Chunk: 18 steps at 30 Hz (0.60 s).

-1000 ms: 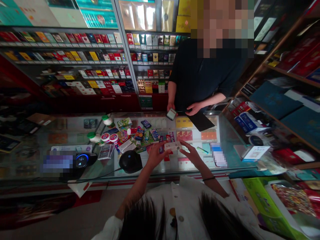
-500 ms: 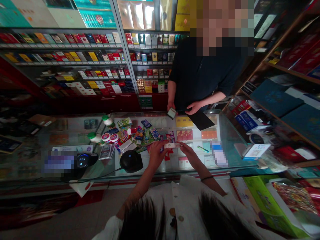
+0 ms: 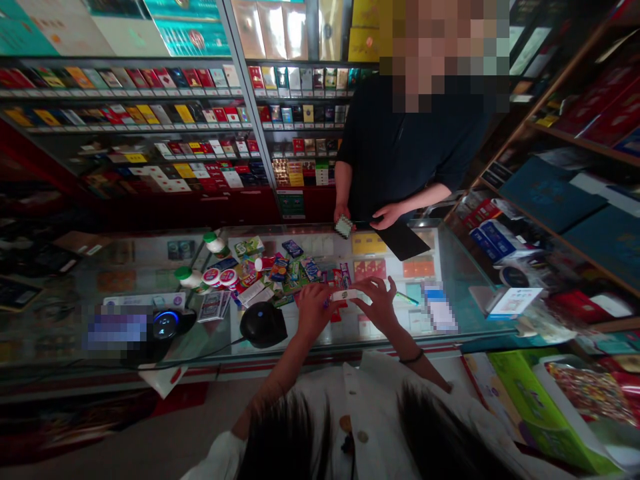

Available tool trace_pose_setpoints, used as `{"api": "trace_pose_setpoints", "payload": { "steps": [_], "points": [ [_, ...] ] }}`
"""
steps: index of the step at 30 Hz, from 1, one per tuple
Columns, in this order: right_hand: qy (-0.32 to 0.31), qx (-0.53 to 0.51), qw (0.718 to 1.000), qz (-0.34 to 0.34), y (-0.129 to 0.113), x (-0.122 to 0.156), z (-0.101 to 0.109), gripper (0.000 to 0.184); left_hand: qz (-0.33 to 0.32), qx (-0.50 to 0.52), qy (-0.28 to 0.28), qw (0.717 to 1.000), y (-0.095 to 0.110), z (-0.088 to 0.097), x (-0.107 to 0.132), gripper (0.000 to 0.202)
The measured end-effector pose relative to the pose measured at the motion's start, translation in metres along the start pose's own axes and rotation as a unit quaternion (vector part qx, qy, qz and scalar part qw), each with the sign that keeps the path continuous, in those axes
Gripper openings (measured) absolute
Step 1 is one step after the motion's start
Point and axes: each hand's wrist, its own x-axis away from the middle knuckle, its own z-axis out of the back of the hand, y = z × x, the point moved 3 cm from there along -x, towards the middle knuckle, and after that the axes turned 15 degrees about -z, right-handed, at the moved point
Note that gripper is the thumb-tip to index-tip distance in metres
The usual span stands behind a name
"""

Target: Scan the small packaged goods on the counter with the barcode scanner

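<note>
the smooth glass counter carries, from the left, a rounded bottle with a green cap, a domed scanner of black plastic, then a jumbled heap of glossy packets, mostly flat and oblong. right of the scanner, above the glass near the heap's front edge, is a slim, white, straight-edged pack. the left hand is closed on its left end, fingers bunched together. the right hand pinches its right end between thumb and curved fingers, other fingers lifted and spread. further right lies a flat, oblong phone, its screen blurred.
</note>
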Motion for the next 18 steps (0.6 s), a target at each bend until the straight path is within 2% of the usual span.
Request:
{"api": "trace_pose_setpoints", "payload": {
  "steps": [2,5,8,10,12,15,18],
  "points": [
    [-0.012,-0.014,1.000,-0.018,-0.001,-0.002,-0.001,0.020,0.011,0.012,0.005,1.000,-0.003,-0.002,0.000,0.032],
    [-0.011,-0.052,0.995,-0.081,0.003,-0.003,-0.004,0.023,0.037,0.047,0.014,0.998,-0.012,-0.009,0.002,0.039],
    [-0.006,-0.103,0.986,-0.135,0.008,-0.002,-0.006,0.030,0.041,0.094,0.015,0.995,-0.021,-0.018,0.005,0.035],
    [-0.013,-0.142,0.976,-0.163,0.010,-0.001,-0.005,0.034,0.051,0.090,0.016,0.995,-0.024,-0.022,0.007,0.033],
    [-0.042,-0.198,0.961,-0.188,0.013,-0.003,-0.005,0.036,0.065,0.065,0.017,0.996,-0.025,-0.023,0.008,0.033],
    [-0.096,-0.303,0.921,-0.225,0.017,-0.004,-0.006,0.041,0.082,0.049,0.021,0.995,-0.023,-0.020,0.010,0.034],
    [-0.104,-0.358,0.893,-0.253,0.019,-0.003,-0.006,0.045,0.082,0.063,0.029,0.994,-0.021,-0.017,0.010,0.034]
  ]
}}
